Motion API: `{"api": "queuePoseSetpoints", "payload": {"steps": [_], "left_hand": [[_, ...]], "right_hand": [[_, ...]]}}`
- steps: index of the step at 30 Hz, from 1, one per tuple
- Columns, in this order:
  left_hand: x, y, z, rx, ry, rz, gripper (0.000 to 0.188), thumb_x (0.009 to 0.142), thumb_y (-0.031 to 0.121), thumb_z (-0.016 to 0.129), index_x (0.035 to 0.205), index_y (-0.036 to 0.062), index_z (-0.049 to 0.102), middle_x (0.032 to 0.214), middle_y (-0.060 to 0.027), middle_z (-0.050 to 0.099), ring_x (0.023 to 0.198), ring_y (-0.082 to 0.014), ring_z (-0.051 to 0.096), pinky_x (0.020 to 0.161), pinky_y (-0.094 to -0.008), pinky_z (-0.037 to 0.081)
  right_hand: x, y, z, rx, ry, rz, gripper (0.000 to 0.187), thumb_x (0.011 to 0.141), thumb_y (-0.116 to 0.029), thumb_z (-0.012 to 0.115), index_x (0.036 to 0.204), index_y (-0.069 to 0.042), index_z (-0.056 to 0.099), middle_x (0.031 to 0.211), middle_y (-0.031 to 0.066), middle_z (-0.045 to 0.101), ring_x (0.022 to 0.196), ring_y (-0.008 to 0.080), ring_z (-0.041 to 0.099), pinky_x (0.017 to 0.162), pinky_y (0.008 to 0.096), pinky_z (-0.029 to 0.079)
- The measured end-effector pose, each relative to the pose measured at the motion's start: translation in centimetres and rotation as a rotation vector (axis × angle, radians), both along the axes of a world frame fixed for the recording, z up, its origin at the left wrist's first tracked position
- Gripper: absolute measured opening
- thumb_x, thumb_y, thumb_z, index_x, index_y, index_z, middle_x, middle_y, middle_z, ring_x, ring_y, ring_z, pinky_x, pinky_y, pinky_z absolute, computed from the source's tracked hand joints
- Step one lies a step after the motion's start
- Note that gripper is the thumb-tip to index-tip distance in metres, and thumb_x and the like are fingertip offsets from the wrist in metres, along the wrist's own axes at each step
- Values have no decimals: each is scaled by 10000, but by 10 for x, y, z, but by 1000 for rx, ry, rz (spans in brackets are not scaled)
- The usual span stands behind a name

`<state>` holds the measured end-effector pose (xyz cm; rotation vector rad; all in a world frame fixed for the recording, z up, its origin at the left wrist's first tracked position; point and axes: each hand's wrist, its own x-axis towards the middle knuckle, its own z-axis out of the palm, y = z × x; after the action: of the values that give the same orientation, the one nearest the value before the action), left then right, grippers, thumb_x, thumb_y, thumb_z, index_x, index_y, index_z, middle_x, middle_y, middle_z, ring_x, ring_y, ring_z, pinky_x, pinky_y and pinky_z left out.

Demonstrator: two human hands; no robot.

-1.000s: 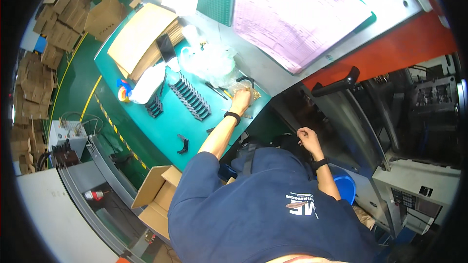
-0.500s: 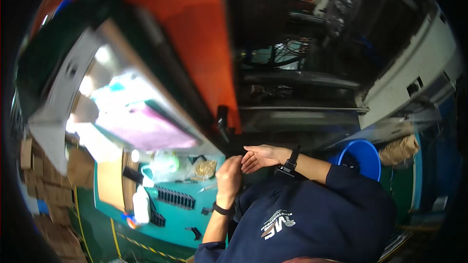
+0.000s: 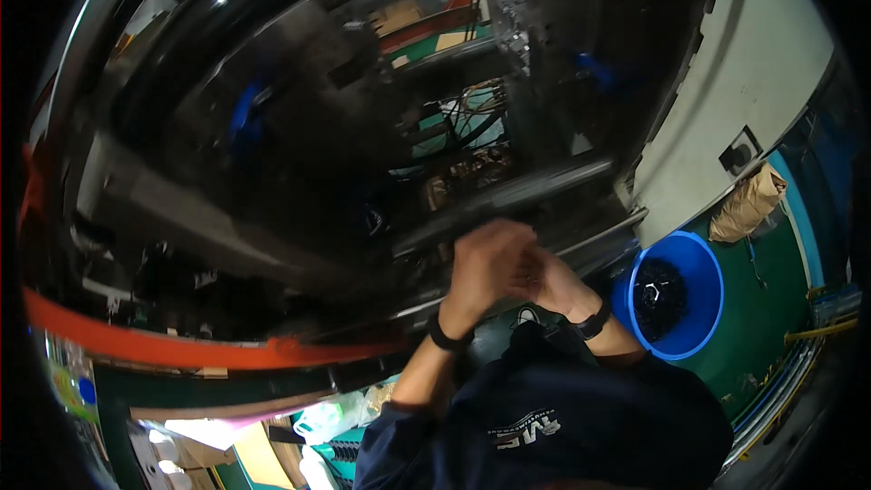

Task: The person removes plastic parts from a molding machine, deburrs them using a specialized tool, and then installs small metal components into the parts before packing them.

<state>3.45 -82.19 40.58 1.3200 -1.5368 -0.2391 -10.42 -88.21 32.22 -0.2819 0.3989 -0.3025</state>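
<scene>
I now face the machine point(image 3: 336, 118), work apparently shifting there; left hand point(image 3: 485, 268) overlaps right hand point(image 3: 558, 288), their grips I cannot tell.

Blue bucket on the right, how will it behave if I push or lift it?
The bucket is probably fairly stiff, since it looks evenly round. It may be heavier than when empty, as dark pieces lie inside. Pushed low, it would likely slide rather than roll, since it stands upright on the green floor.
</scene>
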Motion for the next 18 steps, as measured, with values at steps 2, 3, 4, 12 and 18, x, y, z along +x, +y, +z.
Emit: {"api": "queuePoseSetpoints", "payload": {"steps": [2,3,4,12,18], "left_hand": [[3,-57,46,136,3,140,95,781,3,646,860,-8,697,797,-97,679,763,-178,668,681,-272,516],[13,-92,53,86,77,102,88,807,32,651,865,-11,700,800,-95,687,774,-163,668,692,-263,513],[28,-123,64,39,132,90,97,832,61,657,870,-14,704,803,-92,695,785,-147,667,703,-255,510],[118,-349,83,-81,633,52,174,906,35,608,1016,-95,645,936,-143,691,852,-184,678,753,-262,560],[178,-446,65,-318,543,262,121,864,61,665,938,-35,665,822,-88,669,629,-127,588,534,-258,470]], "right_hand": [[-20,-33,-5,-64,-7,-6,396,992,-293,416,1043,66,575,1068,225,629,1015,345,622,903,427,525],[-33,-47,-13,-55,54,-48,399,985,-262,435,1083,107,551,1099,268,609,1048,368,606,955,447,491],[-39,-55,-14,-51,76,-73,389,982,-253,441,1089,106,546,1107,270,606,1060,370,598,970,452,477],[-102,-81,-35,-124,272,-290,357,966,-241,449,1108,80,515,1168,274,578,1091,363,575,1004,470,434],[-108,-84,-49,-59,261,-333,335,961,-225,450,1084,73,541,1112,256,613,1046,356,605,991,470,450]]}}
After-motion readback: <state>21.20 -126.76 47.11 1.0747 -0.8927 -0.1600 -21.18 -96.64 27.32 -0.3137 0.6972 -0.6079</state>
